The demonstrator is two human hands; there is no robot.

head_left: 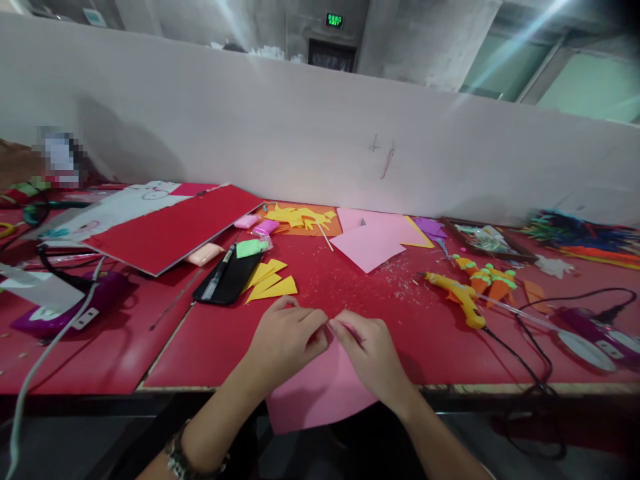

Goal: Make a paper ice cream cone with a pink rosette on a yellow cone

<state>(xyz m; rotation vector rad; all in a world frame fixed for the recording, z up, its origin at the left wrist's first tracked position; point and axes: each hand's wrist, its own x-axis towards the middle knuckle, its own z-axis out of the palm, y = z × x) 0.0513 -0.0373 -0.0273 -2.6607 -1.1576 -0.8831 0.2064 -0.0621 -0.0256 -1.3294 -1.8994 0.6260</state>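
Both my hands meet at the front edge of the red table over a sheet of pink paper. My left hand pinches the sheet's upper part between thumb and curled fingers. Close beside it, my right hand grips the same paper, its thumb against the bent fingers. The lower part of the sheet hangs past the table edge. What the fingertips do to the paper is partly hidden. Beyond my left hand lie several yellow paper wedges and a black phone with a pen on it.
A yellow glue gun with a black cord lies at right, near orange carrot-like pieces. More pink paper and yellow scraps lie at the back. A red board and purple power strip are at left.
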